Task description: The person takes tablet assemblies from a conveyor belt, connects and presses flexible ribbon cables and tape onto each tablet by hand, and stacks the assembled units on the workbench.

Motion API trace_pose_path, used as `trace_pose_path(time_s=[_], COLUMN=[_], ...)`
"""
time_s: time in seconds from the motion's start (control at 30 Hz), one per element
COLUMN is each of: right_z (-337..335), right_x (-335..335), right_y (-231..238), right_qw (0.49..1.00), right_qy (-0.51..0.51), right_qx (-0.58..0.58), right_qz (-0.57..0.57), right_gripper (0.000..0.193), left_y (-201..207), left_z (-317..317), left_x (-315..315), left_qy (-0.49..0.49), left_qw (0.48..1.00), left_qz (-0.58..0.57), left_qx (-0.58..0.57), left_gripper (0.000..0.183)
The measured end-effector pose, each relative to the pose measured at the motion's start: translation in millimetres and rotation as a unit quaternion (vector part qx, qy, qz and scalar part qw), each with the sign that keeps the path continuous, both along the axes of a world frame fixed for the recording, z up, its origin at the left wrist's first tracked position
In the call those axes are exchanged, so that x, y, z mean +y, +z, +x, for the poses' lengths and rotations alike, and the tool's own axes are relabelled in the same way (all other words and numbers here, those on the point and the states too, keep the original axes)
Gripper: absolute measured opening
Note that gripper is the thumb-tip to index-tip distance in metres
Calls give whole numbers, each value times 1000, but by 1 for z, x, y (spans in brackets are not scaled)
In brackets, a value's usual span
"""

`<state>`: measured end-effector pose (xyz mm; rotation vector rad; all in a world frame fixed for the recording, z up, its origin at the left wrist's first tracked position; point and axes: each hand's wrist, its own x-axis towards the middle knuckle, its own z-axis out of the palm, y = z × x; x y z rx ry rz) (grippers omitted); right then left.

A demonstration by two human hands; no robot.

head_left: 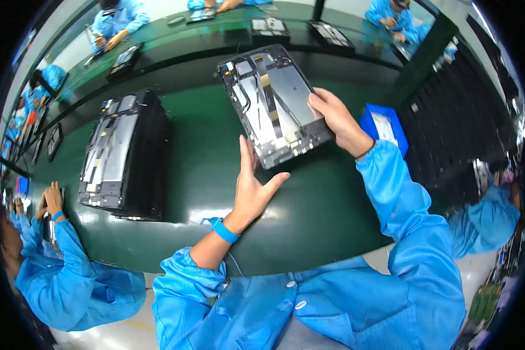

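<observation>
My right hand (341, 122) grips the right edge of an opened tablet (291, 87), thumb on top and the other fingers hidden underneath. The tablet is tilted above the green table, its silver battery plates, ribbon cables and small circuit parts showing. My left hand (252, 189), with a blue wrist strap (224, 231), is by the tablet's lower left corner. Its thumb and forefinger are spread apart; the other fingers are partly hidden, and I cannot tell whether any touch the tablet. To the left stands a tall stack of similar tablets (114, 151), the top one also opened.
A blue bin (385, 125) with pale contents sits right of the tablet, beside a large bank of dark stacked slabs (443, 122). A raised dark shelf (204, 55) crosses behind, with more opened tablets. Co-workers in blue sit left, right and across; one co-worker's hands (52, 201) rest at far left.
</observation>
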<state>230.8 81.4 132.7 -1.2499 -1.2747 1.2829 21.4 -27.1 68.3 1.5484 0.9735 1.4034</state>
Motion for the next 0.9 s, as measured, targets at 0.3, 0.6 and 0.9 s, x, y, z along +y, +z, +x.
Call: trace_pose_path(time_s=[0.3,0.6,0.9], right_z=[48,80,72], right_x=[-145,-190,-153], right_y=[-49,-56,-19], right_qw=[996,960,897], right_qy=[-39,-1,11], right_qx=[77,-266,-315], right_qz=[-20,85,309], right_gripper=[51,53,30], left_y=[20,23,36], left_z=[30,34,50], left_x=[-87,-127,-46], left_qy=[-21,10,-3], left_qw=[980,847,879], left_qz=[-142,24,91], left_qx=[137,531,467], left_gripper=[83,83,47])
